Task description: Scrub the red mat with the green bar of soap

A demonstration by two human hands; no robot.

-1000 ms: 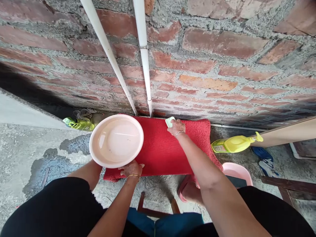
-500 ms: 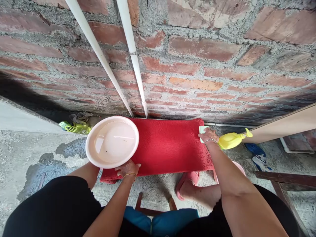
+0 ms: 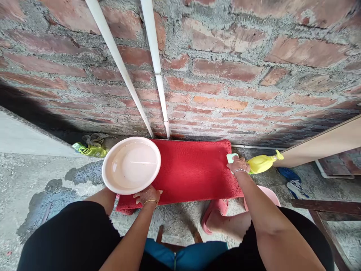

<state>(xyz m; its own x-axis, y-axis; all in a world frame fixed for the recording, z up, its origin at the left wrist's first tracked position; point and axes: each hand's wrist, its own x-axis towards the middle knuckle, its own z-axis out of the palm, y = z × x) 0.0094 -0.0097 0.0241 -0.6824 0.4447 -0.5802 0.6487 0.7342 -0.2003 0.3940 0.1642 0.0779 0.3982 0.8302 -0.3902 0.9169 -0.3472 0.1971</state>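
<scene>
A red plush cloth (image 3: 194, 169) covers a low, long surface in front of me. On its left end stands a pale pink basin (image 3: 106, 177) with clear water in it. My left hand (image 3: 147, 195) lies on the cloth's front edge, just below the basin's rim, thumb and fingers apart. At the right end of the cloth, my right hand (image 3: 239, 165) grips a pale green block-shaped thing (image 3: 231, 158); its lower part is hidden under my fingers, so I cannot tell its kind. Right behind that hand is a yellow bottle (image 3: 261, 164) with a pump or spray head.
A brick wall (image 3: 220, 71) with two white pipes (image 3: 159, 82) rises behind the cloth. Yellow-green bottle-like things (image 3: 94, 151) lie at left. A pink tub (image 3: 269, 195) stands below my right forearm; wooden furniture (image 3: 318, 205) is at right. Wet patches mark the concrete floor.
The view has tilted and shifted slightly. Both hands keep nearly the same places on the cloth, and the basin has not visibly moved on it.
</scene>
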